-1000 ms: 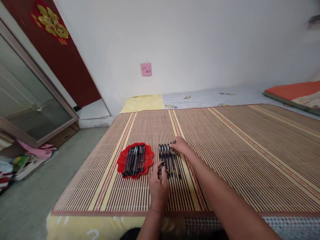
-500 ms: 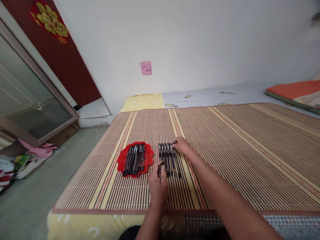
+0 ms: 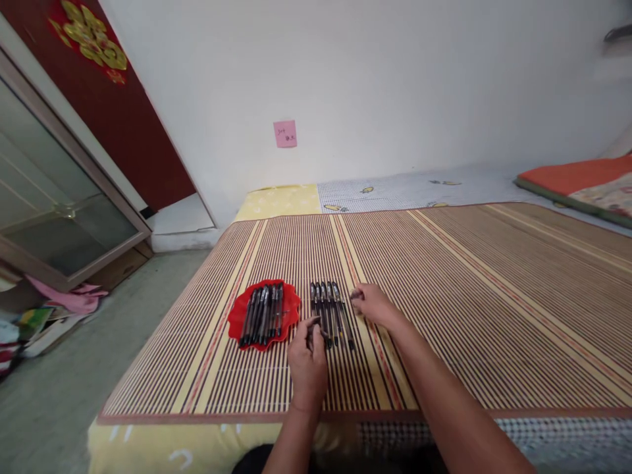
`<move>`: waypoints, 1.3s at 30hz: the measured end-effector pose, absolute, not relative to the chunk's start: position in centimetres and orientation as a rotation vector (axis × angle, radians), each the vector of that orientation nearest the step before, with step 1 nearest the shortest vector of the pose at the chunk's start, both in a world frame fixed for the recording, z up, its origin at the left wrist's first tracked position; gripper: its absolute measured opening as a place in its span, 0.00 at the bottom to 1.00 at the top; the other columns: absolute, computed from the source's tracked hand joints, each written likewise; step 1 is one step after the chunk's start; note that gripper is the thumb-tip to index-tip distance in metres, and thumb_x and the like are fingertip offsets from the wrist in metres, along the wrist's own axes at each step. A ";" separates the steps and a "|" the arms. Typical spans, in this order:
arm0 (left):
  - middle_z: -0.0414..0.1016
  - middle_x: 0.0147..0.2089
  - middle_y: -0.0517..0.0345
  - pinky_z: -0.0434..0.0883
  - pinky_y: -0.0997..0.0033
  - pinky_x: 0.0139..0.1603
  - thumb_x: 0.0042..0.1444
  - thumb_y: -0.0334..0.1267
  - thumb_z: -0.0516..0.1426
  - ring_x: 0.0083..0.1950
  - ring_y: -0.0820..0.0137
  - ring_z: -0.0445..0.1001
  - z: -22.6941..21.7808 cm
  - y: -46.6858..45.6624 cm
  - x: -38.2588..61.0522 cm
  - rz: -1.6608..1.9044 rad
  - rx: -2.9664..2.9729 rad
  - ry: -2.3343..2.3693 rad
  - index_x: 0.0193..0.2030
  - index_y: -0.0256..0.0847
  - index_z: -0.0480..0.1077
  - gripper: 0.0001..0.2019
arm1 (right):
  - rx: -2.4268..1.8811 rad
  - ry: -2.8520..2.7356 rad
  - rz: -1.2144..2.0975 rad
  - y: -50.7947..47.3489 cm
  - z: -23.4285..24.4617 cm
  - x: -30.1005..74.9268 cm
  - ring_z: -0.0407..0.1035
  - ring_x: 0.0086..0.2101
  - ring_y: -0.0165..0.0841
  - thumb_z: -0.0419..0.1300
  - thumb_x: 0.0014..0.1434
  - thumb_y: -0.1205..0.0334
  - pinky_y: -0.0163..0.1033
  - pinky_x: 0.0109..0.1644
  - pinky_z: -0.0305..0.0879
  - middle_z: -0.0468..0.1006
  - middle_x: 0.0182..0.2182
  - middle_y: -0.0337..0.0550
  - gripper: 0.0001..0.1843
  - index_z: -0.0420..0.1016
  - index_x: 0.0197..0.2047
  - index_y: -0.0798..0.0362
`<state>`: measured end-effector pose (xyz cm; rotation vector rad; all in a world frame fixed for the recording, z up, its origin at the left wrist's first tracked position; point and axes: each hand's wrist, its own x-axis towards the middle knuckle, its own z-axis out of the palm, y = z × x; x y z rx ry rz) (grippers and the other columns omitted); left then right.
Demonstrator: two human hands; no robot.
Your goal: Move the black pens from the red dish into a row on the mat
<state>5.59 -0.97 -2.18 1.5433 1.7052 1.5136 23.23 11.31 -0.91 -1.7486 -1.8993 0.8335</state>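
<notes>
On the striped mat (image 3: 454, 276), a row of dark pens (image 3: 330, 315) lies between your two hands, side by side, with the long axes running away from you and the far ends leaning a little to your left. Your left hand (image 3: 309, 355) is the nearer one: it overlaps the near ends of the leftmost pens, its fingers curled in with the thumb alongside, though you cannot tell from here whether it grips a pen or merely rests against it. Your right hand (image 3: 372, 304) is off the far right of the row, with a strip of bare mat between its fingertips and the rightmost pen (image 3: 345, 321); that pen lies to the left of this hand and slants toward you. The right fingertips are drawn in toward one another, but they are too small to tell whether they meet or pinch anything. Beyond the left hand, to its far left, the red scalloped tray (image 3: 236, 321) holds more pens (image 3: 263, 313), lengthwise from you too and well apart from your right hand.
</notes>
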 end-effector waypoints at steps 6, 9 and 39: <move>0.79 0.44 0.51 0.72 0.64 0.48 0.65 0.39 0.51 0.45 0.65 0.77 -2.0 -1.0 5.7 1.523 1.544 1.691 0.47 0.42 0.73 0.11 | -1.528 -2.044 1.018 5.8 -1.9 24.5 0.72 0.39 0.34 0.66 0.48 0.69 0.37 0.42 0.67 0.73 0.51 0.53 0.30 0.72 0.56 0.56; 0.79 0.43 0.51 0.73 0.64 0.46 0.64 0.39 0.51 0.44 0.65 0.77 -2.0 -1.0 5.7 1.527 1.537 1.693 0.47 0.41 0.73 0.11 | -1.570 -2.055 1.013 4.9 -1.9 24.3 0.71 0.43 0.35 0.68 0.46 0.69 0.38 0.46 0.67 0.66 0.58 0.56 0.36 0.69 0.60 0.54; 0.79 0.38 0.52 0.73 0.65 0.44 0.64 0.39 0.51 0.39 0.66 0.78 -2.0 -1.0 6.1 1.499 1.576 1.685 0.45 0.40 0.73 0.11 | -1.527 -2.167 0.772 4.5 -1.5 23.0 0.67 0.52 0.39 0.58 0.58 0.65 0.41 0.58 0.61 0.69 0.53 0.51 0.22 0.72 0.56 0.55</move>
